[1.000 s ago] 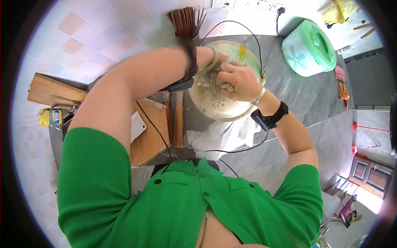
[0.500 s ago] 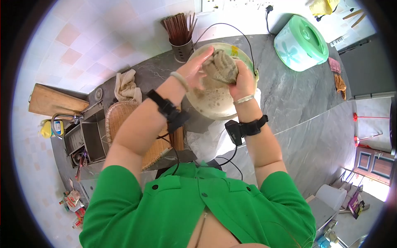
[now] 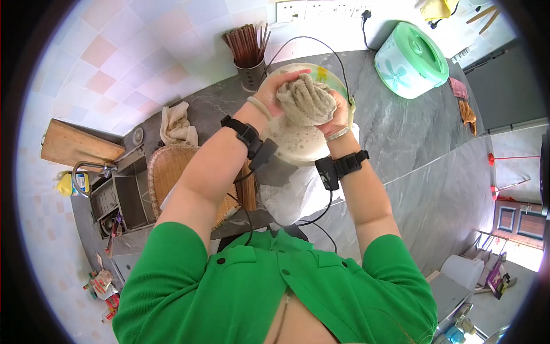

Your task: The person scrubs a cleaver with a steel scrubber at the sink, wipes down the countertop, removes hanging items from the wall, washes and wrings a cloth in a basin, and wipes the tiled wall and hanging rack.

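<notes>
A bunched, grey-beige cloth [image 3: 306, 102] is held up over a pale bucket [image 3: 295, 150] with cloudy water in it. My left hand [image 3: 270, 93] presses against the cloth's left side, fingers reaching along its far edge. On the other side, my right hand [image 3: 340, 113] is wrapped round the cloth from the right and below. Part of the fingers of both hands is hidden by the cloth.
Behind the bucket stands a holder of chopsticks [image 3: 250, 74]. A green-lidded container [image 3: 409, 63] sits at the back right. To the left are a woven tray [image 3: 172, 172], another cloth [image 3: 177, 123] and a sink [image 3: 130, 195]. White plastic [image 3: 295, 195] lies in front of the bucket.
My left hand has come in from beside the cloth to press on it. The cloth is now bunched fuller between both hands, slightly nearer to me.
</notes>
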`<state>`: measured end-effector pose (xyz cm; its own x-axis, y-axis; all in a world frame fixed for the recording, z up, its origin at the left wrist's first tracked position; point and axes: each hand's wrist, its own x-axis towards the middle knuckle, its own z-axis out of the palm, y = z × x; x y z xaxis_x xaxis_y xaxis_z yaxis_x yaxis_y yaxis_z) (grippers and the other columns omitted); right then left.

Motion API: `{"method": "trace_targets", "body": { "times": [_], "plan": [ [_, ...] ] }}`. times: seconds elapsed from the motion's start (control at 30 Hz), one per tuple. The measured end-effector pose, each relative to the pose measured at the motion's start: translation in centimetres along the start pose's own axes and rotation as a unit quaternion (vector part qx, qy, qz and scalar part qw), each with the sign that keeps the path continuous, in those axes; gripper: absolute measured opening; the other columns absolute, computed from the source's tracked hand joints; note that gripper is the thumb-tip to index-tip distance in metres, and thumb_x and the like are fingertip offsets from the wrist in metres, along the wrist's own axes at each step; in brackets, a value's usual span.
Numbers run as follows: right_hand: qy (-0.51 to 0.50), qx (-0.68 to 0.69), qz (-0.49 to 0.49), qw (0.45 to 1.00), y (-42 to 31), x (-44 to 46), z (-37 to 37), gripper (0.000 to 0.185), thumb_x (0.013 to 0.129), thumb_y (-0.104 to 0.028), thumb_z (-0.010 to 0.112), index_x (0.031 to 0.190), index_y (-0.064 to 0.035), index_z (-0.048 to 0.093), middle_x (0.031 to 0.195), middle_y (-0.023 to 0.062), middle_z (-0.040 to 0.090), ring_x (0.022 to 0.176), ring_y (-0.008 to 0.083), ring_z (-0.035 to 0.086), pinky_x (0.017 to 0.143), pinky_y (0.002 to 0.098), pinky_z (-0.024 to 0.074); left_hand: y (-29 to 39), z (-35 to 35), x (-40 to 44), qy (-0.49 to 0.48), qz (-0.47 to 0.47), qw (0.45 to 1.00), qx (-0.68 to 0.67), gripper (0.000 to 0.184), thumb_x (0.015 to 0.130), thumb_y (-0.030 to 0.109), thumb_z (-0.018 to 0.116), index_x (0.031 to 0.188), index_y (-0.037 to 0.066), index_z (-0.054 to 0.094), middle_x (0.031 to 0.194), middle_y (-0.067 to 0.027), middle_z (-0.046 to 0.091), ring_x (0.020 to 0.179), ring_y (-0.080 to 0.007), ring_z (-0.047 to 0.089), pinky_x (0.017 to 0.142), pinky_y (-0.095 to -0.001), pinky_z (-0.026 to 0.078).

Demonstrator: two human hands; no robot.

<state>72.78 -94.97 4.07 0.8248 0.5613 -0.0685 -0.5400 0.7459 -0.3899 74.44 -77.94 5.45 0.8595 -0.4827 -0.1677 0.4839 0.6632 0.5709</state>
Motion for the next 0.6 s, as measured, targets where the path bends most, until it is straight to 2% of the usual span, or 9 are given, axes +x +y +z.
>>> {"method": "trace_targets", "body": {
  "times": [0.07,0.17,0.2,0.3,0.33,0.43,0.5,0.57,0.6],
  "plan": [
    [-0.044,-0.026,0.025,0.998,-0.3,0.2,-1.5,0.037,0.078,-0.016,0.051,0.11,0.0016,0.055,0.109,0.013,0.06,0.099,0.0239,0.058,0.088,0.0355,0.0455,0.3,0.1,-0.2,0.011,-0.033,0.999,0.031,0.034,0.084,0.024,0.058,0.111,0.002,0.057,0.097,-0.0076,0.062,0.092,-0.0162,0.059,0.085,-0.0308,0.048],
    [0.056,-0.097,-0.016,0.994,-0.2,-1.2,1.1,0.041,0.078,-0.019,0.053,0.113,0.002,0.053,0.112,0.0116,0.059,0.102,0.022,0.057,0.088,0.0323,0.0454,1.4,1.3,-0.9,0.096,0.032,0.985,0.138,0.02,0.08,0.016,0.064,0.095,0.003,0.06,0.089,-0.0061,0.063,0.082,-0.0146,0.061,0.076,-0.0276,0.05],
    [0.095,-0.148,-0.013,0.984,0.2,-1.9,1.1,0.05,0.081,-0.028,0.054,0.123,-0.0018,0.047,0.123,0.0122,0.052,0.112,0.0267,0.05,0.096,0.0451,0.0384,1.6,1.8,-0.9,0.125,0.069,0.976,0.167,0.02,0.077,0.014,0.066,0.093,0.003,0.06,0.086,-0.0056,0.062,0.078,-0.0146,0.061,0.073,-0.0269,0.05],
    [0.192,0.025,0.062,0.979,1.5,-3.3,2.4,0.061,0.085,-0.045,0.05,0.131,-0.0069,0.039,0.133,0.0135,0.042,0.123,0.0365,0.038,0.099,0.0641,0.0211,0.9,2.8,-1.3,0.189,0.165,0.935,0.253,0.022,0.069,0.01,0.072,0.085,0.005,0.058,0.08,-0.0036,0.06,0.07,-0.0138,0.059,0.066,-0.0249,0.049],
    [0.176,0.076,0.089,0.977,2.1,-3.5,2.2,0.068,0.084,-0.055,0.047,0.135,-0.0115,0.035,0.139,0.013,0.035,0.127,0.0416,0.028,0.095,0.0726,0.0095,0.5,3.0,-1.3,0.189,0.186,0.92,0.287,0.023,0.067,0.01,0.073,0.083,0.005,0.057,0.079,-0.0026,0.059,0.07,-0.013,0.058,0.065,-0.0244,0.048],
    [0.19,0.115,0.039,0.974,3.2,-3.7,3.7,0.07,0.084,-0.058,0.047,0.136,-0.0132,0.034,0.14,0.0114,0.035,0.129,0.0395,0.027,0.095,0.0721,0.0106,-0.1,3.4,-0.8,0.156,0.261,0.839,0.451,0.023,0.065,0.011,0.073,0.078,0.005,0.056,0.076,-0.0006,0.057,0.068,-0.0098,0.053,0.063,-0.0235,0.045],
    [0.195,0.072,-0.006,0.978,3.3,-2.8,2.3,0.062,0.083,-0.051,0.053,0.129,-0.0113,0.041,0.127,0.0086,0.047,0.118,0.0348,0.042,0.092,0.0617,0.0296,-0.2,4.2,-1.1,0.114,0.308,0.767,0.552,0.022,0.066,0.011,0.073,0.078,0.004,0.055,0.076,-0.0009,0.057,0.068,-0.0087,0.053,0.063,-0.0235,0.045],
    [0.215,0.041,-0.048,0.975,2.7,-1.6,1.4,0.051,0.085,-0.043,0.055,0.123,-0.0102,0.047,0.119,0.0082,0.054,0.11,0.0314,0.051,0.09,0.0504,0.0406,-0.2,4.7,-1.1,0.113,0.281,0.796,0.524,0.021,0.07,0.008,0.071,0.082,0.005,0.054,0.075,0.0025,0.052,0.071,-0.0056,0.049,0.064,-0.0205,0.042],
    [0.2,0.075,-0.09,0.973,2.5,-1.4,1.6,0.031,0.082,-0.019,0.06,0.111,-0.0068,0.054,0.106,0.0071,0.06,0.096,0.0222,0.058,0.082,0.0335,0.0469,-0.3,4.4,-1.0,0.14,0.247,0.825,0.489,0.021,0.07,0.008,0.071,0.083,0.006,0.055,0.075,0.0024,0.053,0.071,-0.0063,0.05,0.065,-0.0208,0.043]
  ]
}}
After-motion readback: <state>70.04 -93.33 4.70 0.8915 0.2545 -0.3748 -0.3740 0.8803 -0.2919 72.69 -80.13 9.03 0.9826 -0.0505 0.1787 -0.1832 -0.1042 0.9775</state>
